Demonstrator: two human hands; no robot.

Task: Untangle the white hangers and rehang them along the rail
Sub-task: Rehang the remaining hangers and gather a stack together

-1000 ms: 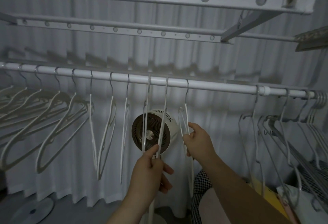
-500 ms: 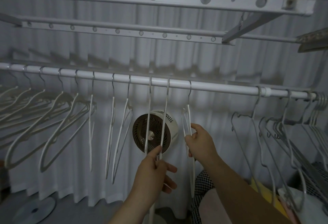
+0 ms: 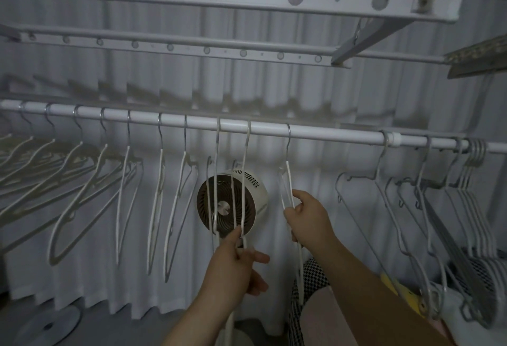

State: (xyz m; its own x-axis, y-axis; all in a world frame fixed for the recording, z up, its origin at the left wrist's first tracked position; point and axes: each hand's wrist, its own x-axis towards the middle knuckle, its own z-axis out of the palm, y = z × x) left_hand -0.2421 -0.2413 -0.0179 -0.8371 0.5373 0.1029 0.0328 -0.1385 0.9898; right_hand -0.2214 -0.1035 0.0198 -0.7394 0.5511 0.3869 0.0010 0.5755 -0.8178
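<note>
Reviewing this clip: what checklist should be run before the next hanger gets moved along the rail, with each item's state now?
1. Left hand pinches the pair of hangers in front of the fan: ok.
2. Right hand grips the single hanger: ok.
3. All three hooks sit over the rail: ok.
4. Pair free of each other below the left hand: cannot tell.
5. Bare rail between single hanger and grey hangers: ok.
</note>
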